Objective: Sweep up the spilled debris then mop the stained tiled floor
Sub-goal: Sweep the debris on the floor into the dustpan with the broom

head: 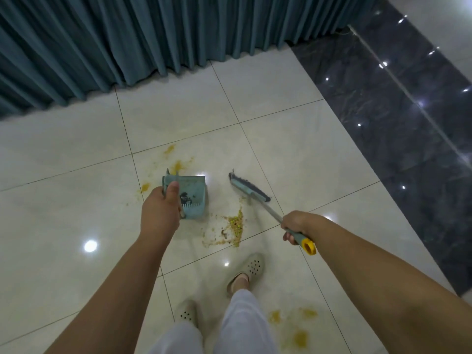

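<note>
The left hand is curled round the handle of a teal dustpan, thumb on top; the pan hangs just beyond the fingers, its combed edge toward the person. The right hand grips the broom near the yellow-capped end of its handle, fingers wrapped under the shaft. The long axis runs from that hand up and to the left — the brush head lies at the far end, near the floor, turned slantwise. One dustpan, one broom. A heap of yellow-green debris sits between the two hands, just right of the pan. Yellow stains mark the tiles beyond the pan, and more lie by the two feet in pale clogs. A teal curtain hangs along the far edge.
</note>
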A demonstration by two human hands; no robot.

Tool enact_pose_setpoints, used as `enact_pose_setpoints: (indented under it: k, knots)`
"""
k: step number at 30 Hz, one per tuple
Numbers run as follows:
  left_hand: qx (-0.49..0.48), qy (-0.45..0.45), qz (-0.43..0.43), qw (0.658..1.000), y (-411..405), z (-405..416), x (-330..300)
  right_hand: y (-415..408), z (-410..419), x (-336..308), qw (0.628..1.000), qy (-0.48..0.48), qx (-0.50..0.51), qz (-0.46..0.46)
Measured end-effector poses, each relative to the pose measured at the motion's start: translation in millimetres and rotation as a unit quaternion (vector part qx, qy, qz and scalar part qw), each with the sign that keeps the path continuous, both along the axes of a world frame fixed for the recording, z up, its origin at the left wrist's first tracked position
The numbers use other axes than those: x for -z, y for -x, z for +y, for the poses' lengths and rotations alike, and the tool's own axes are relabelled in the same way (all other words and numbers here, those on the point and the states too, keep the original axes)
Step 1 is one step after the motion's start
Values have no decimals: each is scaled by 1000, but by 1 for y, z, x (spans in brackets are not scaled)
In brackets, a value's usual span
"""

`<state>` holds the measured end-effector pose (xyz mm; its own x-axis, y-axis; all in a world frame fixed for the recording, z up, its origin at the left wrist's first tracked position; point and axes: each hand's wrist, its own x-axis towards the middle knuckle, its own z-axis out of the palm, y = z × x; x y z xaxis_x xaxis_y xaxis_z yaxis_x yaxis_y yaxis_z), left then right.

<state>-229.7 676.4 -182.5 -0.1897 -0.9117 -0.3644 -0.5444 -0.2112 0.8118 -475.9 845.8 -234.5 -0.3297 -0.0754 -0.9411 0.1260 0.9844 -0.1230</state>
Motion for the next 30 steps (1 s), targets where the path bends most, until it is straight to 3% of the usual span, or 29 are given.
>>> enact_pose_setpoints:
  k: [15, 22, 30]
  knots:
    - [68, 43, 24, 996, -95, 24, -18, -176, 76, -6, 999, 4, 19, -34]
    - [94, 52, -25, 994, -114, 33, -20, -196, 97, -24, 993, 4, 106, -51]
    - [65, -7, 14, 998, -130, 27, -11, -187, 99, -20, 977, 27, 207, -32]
